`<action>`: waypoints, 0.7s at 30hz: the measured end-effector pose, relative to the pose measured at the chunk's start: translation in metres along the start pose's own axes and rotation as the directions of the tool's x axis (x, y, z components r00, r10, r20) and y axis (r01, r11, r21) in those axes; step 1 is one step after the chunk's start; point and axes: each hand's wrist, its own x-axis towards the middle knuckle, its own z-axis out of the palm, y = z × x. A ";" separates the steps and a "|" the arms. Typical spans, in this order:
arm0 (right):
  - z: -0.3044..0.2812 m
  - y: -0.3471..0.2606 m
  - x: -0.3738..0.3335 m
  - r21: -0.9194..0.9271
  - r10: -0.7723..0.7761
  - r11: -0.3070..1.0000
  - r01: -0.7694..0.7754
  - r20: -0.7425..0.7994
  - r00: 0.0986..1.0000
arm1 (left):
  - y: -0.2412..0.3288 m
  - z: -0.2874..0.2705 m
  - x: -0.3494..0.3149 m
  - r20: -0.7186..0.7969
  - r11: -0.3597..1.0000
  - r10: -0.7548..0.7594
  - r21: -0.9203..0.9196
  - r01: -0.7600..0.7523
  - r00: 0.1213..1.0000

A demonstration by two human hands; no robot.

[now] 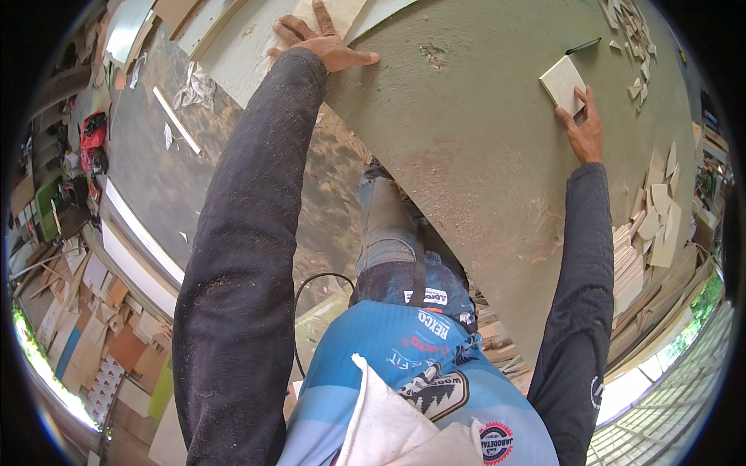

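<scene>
My left hand [326, 48] lies with its fingers spread at the far left corner of a large grey-green board [466, 155]. Its fingers rest on pale sheets [256, 54] beside that board, and its thumb reaches over the board's edge. On the right side of the board, my right hand [584, 128] grips a small cream rectangular block [562, 84] between thumb and fingers. The block's lower corner is covered by the fingers. A thin dark stick-like thing [584, 46] lies just beyond the block; its kind is unclear.
Small wood offcuts [633, 46] lie at the board's far right. More thin scraps [657, 206] are heaped beyond its right edge. On the floor at left are a white strip [177, 120] and crumpled clear plastic [196, 87]. A black cable [299, 311] curves beside my legs.
</scene>
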 end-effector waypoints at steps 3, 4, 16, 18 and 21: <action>0.001 0.002 0.000 -0.011 -0.024 1.000 0.024 0.013 1.000 | -0.014 0.022 0.012 -0.116 0.998 -0.011 0.065 0.019 0.993; 0.001 0.002 0.000 -0.017 -0.028 0.999 0.028 0.015 0.999 | -0.014 0.023 0.013 -0.076 0.996 -0.025 0.078 0.031 0.997; -0.002 0.004 0.000 -0.063 -0.026 0.998 0.029 0.044 0.999 | 0.008 0.003 -0.004 -0.033 0.997 -0.075 0.032 0.076 0.997; -0.003 0.005 0.000 -0.065 -0.013 0.998 0.016 0.042 0.999 | 0.011 0.001 -0.007 -0.038 0.998 -0.059 0.025 0.060 0.998; -0.004 -0.001 -0.001 -0.058 0.000 0.998 0.003 0.044 0.999 | 0.011 0.000 -0.007 -0.032 0.997 -0.071 0.039 0.073 0.997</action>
